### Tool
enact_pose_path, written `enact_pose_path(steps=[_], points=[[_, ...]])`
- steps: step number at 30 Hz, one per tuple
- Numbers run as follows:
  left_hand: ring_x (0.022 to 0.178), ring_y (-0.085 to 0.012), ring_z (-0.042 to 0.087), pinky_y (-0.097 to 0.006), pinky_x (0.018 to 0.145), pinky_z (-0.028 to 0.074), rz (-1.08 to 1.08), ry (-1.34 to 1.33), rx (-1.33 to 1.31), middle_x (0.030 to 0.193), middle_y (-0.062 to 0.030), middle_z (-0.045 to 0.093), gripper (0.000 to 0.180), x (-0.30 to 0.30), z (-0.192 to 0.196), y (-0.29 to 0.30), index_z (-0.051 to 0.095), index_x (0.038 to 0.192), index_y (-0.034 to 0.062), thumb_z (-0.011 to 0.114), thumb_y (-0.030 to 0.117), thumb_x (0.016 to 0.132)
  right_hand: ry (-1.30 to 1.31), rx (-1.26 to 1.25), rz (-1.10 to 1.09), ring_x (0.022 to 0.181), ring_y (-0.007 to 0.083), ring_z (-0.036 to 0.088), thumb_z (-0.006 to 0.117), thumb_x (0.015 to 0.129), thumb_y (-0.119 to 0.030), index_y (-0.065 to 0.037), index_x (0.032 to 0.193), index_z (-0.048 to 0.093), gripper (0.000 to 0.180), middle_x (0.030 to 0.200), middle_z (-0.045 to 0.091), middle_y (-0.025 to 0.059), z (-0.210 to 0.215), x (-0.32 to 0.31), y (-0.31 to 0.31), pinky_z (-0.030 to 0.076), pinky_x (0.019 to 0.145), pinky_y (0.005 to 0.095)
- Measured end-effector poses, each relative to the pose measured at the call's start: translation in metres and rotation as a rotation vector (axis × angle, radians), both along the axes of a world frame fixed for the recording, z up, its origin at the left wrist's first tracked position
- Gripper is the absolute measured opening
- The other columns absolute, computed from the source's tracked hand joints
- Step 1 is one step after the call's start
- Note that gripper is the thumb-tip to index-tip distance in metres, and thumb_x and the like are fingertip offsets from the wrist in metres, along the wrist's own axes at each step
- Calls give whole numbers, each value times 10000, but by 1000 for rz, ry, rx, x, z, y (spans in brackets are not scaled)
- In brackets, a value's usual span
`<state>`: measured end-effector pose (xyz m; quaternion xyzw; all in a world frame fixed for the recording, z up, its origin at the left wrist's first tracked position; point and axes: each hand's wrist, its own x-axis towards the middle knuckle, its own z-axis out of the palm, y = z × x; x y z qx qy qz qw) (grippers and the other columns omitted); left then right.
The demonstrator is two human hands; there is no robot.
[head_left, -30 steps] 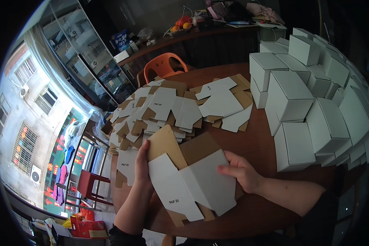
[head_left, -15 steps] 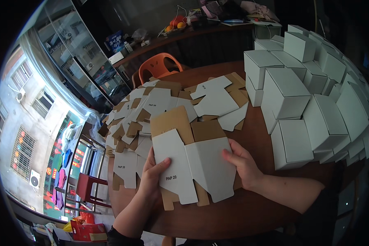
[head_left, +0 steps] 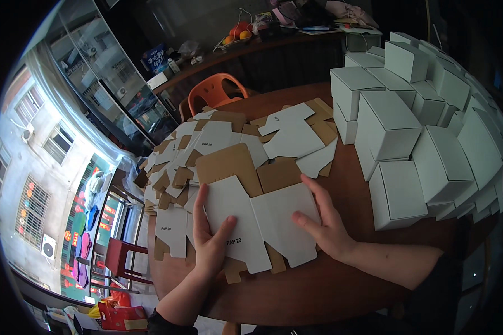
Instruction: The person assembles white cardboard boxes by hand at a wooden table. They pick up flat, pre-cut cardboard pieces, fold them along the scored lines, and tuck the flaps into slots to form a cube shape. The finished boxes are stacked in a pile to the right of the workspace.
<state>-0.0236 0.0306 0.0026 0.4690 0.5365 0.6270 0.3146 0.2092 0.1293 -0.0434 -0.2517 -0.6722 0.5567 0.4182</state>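
Between my two hands is a folded-flat cardboard box (head_left: pixel 285 223), white outside with brown inner flaps at its far and near ends. My left hand (head_left: pixel 209 237) grips its left edge, thumb on the white face and index finger stretched along the side. On the right edge, my right hand (head_left: pixel 324 223) holds it the same way, its thumb on the white panel. The other fingers are hidden beneath the card. Just beyond lies a heap of flat box blanks (head_left: pixel 215 137), white and brown, and further right a few more blanks (head_left: pixel 296 139).
Finished white boxes (head_left: pixel 391 125) are stacked high on the right of the brown wooden table (head_left: pixel 352 195). An orange chair (head_left: pixel 215 89) stands at the far side. Behind it a long counter (head_left: pixel 207 64) carries fruit and clutter. A red stool (head_left: pixel 120 259) is at the left.
Both hands have shifted their grip, index fingers now reaching further along the box's sides. The right thumb has moved inward over the white panel, and the box looks flatter.
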Motion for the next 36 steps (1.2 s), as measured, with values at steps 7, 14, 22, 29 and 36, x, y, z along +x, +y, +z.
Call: enact_pose_path(steps=[7, 14, 22, 29, 36], points=[[1457, -269, 345, -400, 1175, 331, -65, 200, 44, 1620, -171, 264, 903, 6, 2, -6, 148, 1625, 77, 687, 36, 901, -165, 233, -42, 1414, 311, 337, 728, 946, -350, -51, 1518, 300, 774, 1480, 344, 175, 4, -1, -1, 320, 1169, 451], [1508, -294, 248, -426, 1214, 237, -145, 244, 77, 1655, -208, 157, 912, 3, -11, -6, 37, 1625, 23, 632, 131, 941, 78, -236, 52, 1184, 179, 431, 645, 990, -416, -62, 1265, 434, 495, 1255, 416, 90, 3, 3, 2, 360, 1047, 365], [1542, -339, 123, -453, 1239, 88, -289, 351, 85, 1668, -254, 52, 1008, 0, -20, -3, -82, 1595, -52, 502, 480, 969, 152, -32, 199, 1386, 233, 313, 471, 1031, -554, -42, 1346, 410, 604, 1453, 330, 149, 15, 14, -4, 230, 1160, 410], [1546, -348, 60, -496, 1234, 44, -546, 298, -66, 1671, -245, -34, 1248, -2, -33, -13, -208, 1567, -27, 264, 894, 869, 290, 208, 315, 1570, 340, 19, 392, 1024, -637, -48, 1606, -122, 975, 1689, -27, 214, 10, 4, -8, 34, 1239, 511], [1519, -308, 174, -478, 1212, 204, -777, -26, -344, 1644, -186, 118, 1301, -6, -37, -23, -128, 1586, 23, 259, 967, 781, 191, 206, 255, 1566, 349, -127, 386, 1061, -544, -27, 1579, -207, 942, 1679, -138, 240, 16, 4, -12, -24, 1234, 532]])
